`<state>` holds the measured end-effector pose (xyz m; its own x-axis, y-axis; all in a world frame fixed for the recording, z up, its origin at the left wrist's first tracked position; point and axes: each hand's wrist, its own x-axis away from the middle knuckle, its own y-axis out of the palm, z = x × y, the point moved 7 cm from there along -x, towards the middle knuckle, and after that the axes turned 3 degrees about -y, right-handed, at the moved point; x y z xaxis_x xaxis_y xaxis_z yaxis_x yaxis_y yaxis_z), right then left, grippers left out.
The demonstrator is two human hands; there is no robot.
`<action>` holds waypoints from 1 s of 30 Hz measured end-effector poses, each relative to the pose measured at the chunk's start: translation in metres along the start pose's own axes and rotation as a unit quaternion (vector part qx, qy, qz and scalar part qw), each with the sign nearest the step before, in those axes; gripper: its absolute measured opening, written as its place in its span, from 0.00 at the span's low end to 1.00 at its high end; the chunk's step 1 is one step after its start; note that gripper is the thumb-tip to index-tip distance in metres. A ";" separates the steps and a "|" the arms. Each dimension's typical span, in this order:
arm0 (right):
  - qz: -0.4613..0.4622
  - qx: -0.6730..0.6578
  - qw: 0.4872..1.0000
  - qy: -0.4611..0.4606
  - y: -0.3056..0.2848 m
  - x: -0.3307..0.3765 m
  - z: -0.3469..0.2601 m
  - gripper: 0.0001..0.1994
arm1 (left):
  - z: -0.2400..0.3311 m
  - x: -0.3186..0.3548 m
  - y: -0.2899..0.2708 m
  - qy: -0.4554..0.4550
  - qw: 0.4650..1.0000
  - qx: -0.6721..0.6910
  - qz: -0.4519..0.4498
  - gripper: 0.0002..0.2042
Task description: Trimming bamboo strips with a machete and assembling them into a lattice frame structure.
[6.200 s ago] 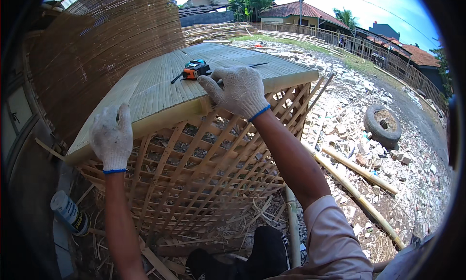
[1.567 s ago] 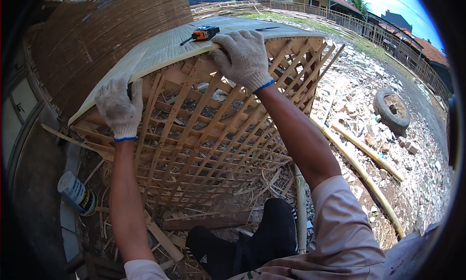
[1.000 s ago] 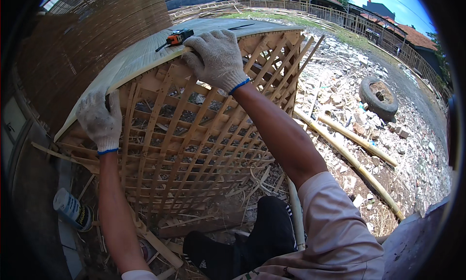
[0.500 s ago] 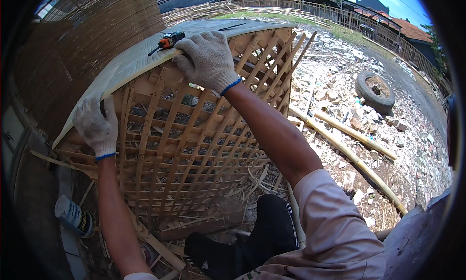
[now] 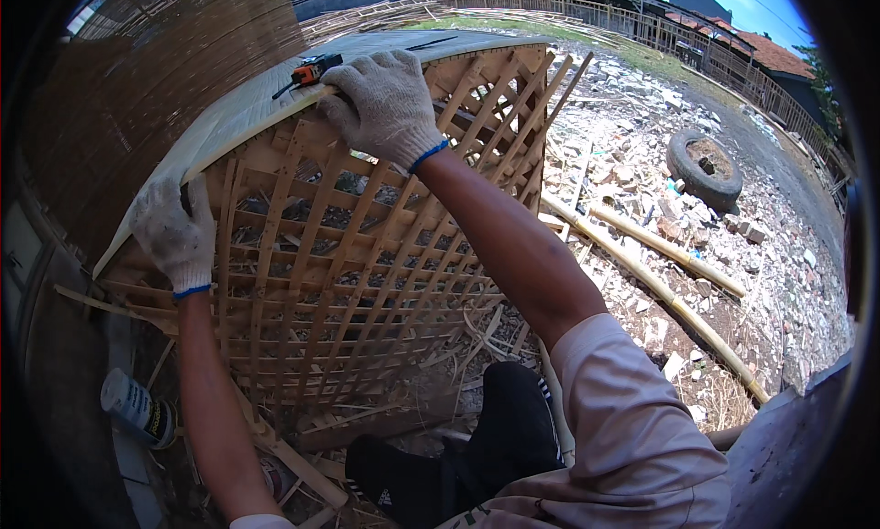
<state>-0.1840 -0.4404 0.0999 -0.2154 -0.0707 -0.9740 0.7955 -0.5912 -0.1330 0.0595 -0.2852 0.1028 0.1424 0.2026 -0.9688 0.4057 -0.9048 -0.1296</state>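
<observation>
Tape measure (image 5: 316, 69) on slatted top (image 5: 243, 96); left hand (image 5: 172, 231), right hand (image 5: 387, 107): grip clamped on edge (image 5: 257, 131); tyre (image 5: 720, 193) on rubble (image 5: 632, 173).

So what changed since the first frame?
Left hand and right hand shifted up and left in the view; the lattice front shows taller. Can't tell if camera or structure moved. Nothing visibly grabbed or released. Same: both hands gripping the slatted top, tape measure on it.
</observation>
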 end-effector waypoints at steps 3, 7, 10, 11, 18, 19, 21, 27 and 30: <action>0.001 0.005 1.000 0.001 -0.001 0.001 0.001 0.14 | 0.002 0.000 0.001 0.002 1.000 -0.004 0.001 0.11; 0.009 -0.002 1.000 0.000 -0.001 0.000 0.001 0.14 | 0.000 -0.001 0.001 0.008 1.000 0.002 0.004 0.11; 0.010 -0.007 1.000 0.002 -0.002 0.001 0.001 0.14 | 0.001 0.000 0.001 0.010 1.000 -0.003 0.011 0.11; 0.009 -0.011 1.000 0.004 -0.001 0.001 0.001 0.14 | 0.001 0.000 0.000 0.012 1.000 -0.003 0.012 0.11; 0.019 -0.007 1.000 0.007 -0.004 0.002 0.001 0.14 | 0.005 -0.001 -0.002 0.022 0.999 0.007 0.022 0.11; 0.018 -0.005 1.000 0.008 -0.004 0.002 0.002 0.13 | 0.006 -0.001 0.000 0.023 0.999 0.009 0.023 0.11; 0.019 -0.007 1.000 0.010 -0.003 0.001 0.001 0.13 | 0.003 -0.001 -0.001 0.020 0.999 -0.001 0.026 0.11; 0.039 -0.012 0.999 0.003 -0.005 0.002 0.000 0.13 | 0.002 0.001 0.000 0.021 0.999 -0.008 0.029 0.11; 0.046 -0.015 0.999 -0.001 -0.005 0.001 0.000 0.13 | 0.001 0.001 0.001 0.019 1.000 -0.005 0.022 0.11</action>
<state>-0.1882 -0.4378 0.0997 -0.1413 -0.1251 -0.9820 0.8283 -0.5582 -0.0481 0.0590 -0.2866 0.1019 0.1938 0.1777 -0.9648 0.4072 -0.9093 -0.0857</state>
